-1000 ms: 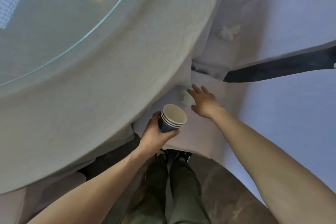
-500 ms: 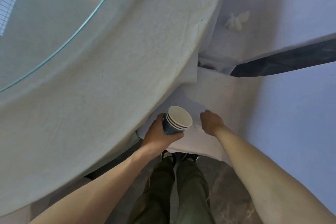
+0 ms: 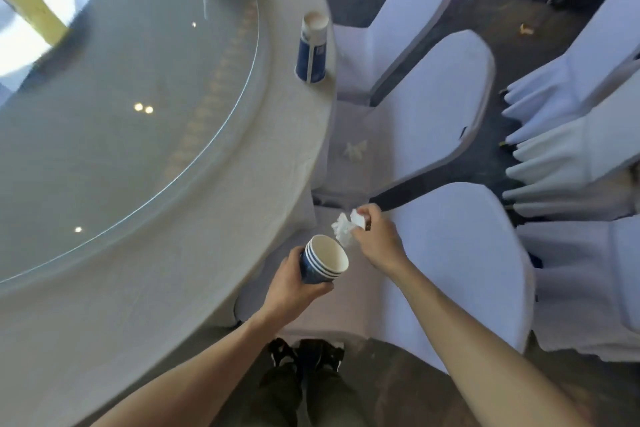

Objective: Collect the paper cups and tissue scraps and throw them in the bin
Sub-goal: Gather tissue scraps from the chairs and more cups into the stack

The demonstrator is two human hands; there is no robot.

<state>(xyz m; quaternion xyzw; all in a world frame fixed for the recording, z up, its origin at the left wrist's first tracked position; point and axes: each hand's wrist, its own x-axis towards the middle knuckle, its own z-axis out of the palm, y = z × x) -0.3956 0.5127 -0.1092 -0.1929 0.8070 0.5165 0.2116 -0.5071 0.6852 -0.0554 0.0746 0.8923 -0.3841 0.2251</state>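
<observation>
— While the left hand (image 3: 294,284) grips the stacked cups (image 3: 323,258), where's the tissue?
— Pinched in the right hand (image 3: 375,241), just beside the rim, over the chair seat (image 3: 363,291) past the table edge (image 3: 304,163).

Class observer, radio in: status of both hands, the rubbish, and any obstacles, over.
Left hand gripping stacked paper cups. Right hand pinching tissue scrap beside stack's mouth. Another scrap on chair seat, one cup on table. No bin visible.
</observation>
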